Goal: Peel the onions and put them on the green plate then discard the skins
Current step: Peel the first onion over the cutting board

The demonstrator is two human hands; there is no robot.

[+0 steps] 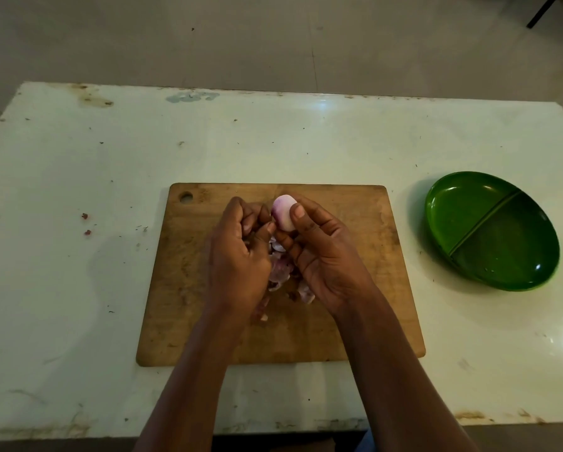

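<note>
On the head view, over the far middle of the wooden cutting board (pixel 208 321), we saw both hands brought together around a single onion (pixel 282 214). It looked peeled, pale with a purple blush, and it was held above the board. The right hand (pixel 325 259) gripped it, thumb pressed on its near face and fingers curled round behind. The left hand (pixel 241 256) sat just beside it with fingers curled inward and fingertips at the onion's left edge; we could not tell whether it pinched a strip of skin or only touched the bulb.

Below the onion, between the two palms, a loose heap of skins (pixel 281 272) lay on the board, pinkish and papery. The hands and wrists covered much of the heap, so we could not make out its full spread.

The board lay flat on the white bench (pixel 78 158), its hanging hole at the far left corner. The green plate (pixel 492 230) stood on the bench well apart to the right of the board, oval, with a ridge splitting it into two compartments. A few red specks (pixel 84 216) lay on the bench left of the board. Rusty stains marked the bench edges. Beyond the bench we saw grey floor (pixel 241 37).
</note>
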